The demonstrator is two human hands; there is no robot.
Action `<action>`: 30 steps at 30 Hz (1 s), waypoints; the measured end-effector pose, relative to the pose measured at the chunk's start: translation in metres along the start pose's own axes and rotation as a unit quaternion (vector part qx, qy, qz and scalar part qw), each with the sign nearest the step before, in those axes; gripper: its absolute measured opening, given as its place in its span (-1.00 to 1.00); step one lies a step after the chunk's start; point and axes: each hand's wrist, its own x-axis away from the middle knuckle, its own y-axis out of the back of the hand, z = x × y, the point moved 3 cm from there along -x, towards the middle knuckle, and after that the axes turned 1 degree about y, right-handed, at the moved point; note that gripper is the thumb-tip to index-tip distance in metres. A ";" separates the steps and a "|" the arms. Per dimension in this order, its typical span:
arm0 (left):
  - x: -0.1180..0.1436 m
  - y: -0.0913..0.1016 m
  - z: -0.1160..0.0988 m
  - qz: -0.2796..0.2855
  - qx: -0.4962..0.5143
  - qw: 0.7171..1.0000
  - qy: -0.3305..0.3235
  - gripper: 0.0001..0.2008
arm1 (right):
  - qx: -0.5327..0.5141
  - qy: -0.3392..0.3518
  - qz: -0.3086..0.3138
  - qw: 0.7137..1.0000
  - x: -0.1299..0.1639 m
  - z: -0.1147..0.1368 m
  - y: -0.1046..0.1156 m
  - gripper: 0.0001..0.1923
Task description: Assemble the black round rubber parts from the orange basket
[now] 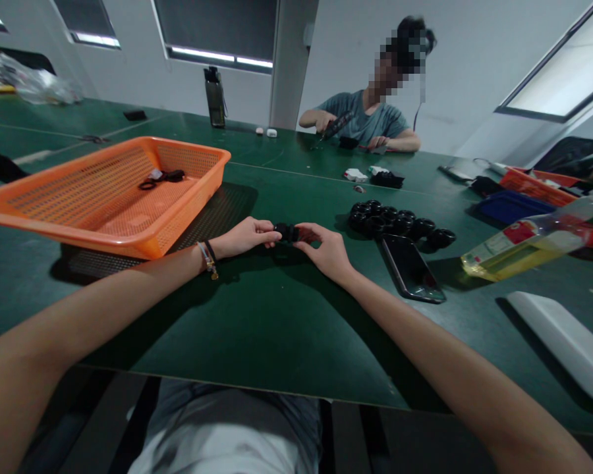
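Between my two hands, just above the green table point(277, 329), is a small black part point(287, 232), too dark to make out its kind. My left hand point(247, 237) pinches its left end with thumb and fingertips. The fingers of my right hand point(326, 249) close on its right end, thumb below and forefinger above. To the right of my right hand, several glossy black round parts point(400, 220) stand in a cluster. A black phone point(411, 268) lies flat in front of them.
An orange perforated basket point(192, 214) stands left of my hands, with small black items point(162, 178) inside. On the right are a tilted bottle of yellow liquid point(524, 243), a white slab-like object point(563, 342) and a blue tray point(511, 209). Another person point(370, 112) works across the table.
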 end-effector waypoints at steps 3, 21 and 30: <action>0.001 0.000 -0.002 0.000 -0.001 1.000 0.002 -0.78 | -0.002 -0.004 0.001 1.000 0.000 0.000 0.000 -0.74; 0.000 0.000 0.000 0.000 -0.008 1.000 0.001 -0.76 | 0.010 -0.018 0.007 1.000 0.000 -0.003 -0.001 -0.76; 0.000 0.001 0.000 -0.002 -0.009 1.000 0.001 -0.76 | 0.006 -0.016 0.014 1.000 -0.001 -0.004 0.000 -0.77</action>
